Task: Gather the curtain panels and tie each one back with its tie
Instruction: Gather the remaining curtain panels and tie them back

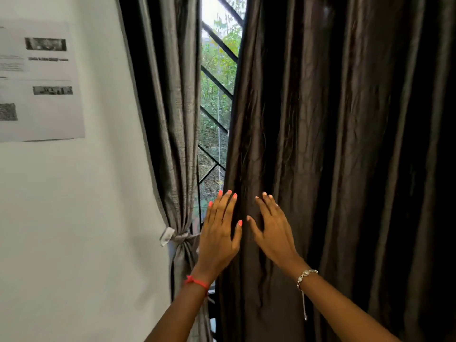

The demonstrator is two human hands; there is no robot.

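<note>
Fingers (223, 206) of left hand (218, 233) and right hand (274, 233) straight, slightly spread, pinching nothing; laid against inner edge of loose right curtain panel (345, 144). Left curtain panel (172, 119) gathered, bound by tie (181, 236), just left of left hand.

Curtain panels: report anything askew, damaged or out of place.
Nothing looks damaged. The one mismatch: the left panel is gathered and cinched by its tie at the wall, while the right panel hangs loose and untied, with the left hand and right hand open by its inner edge.
</note>
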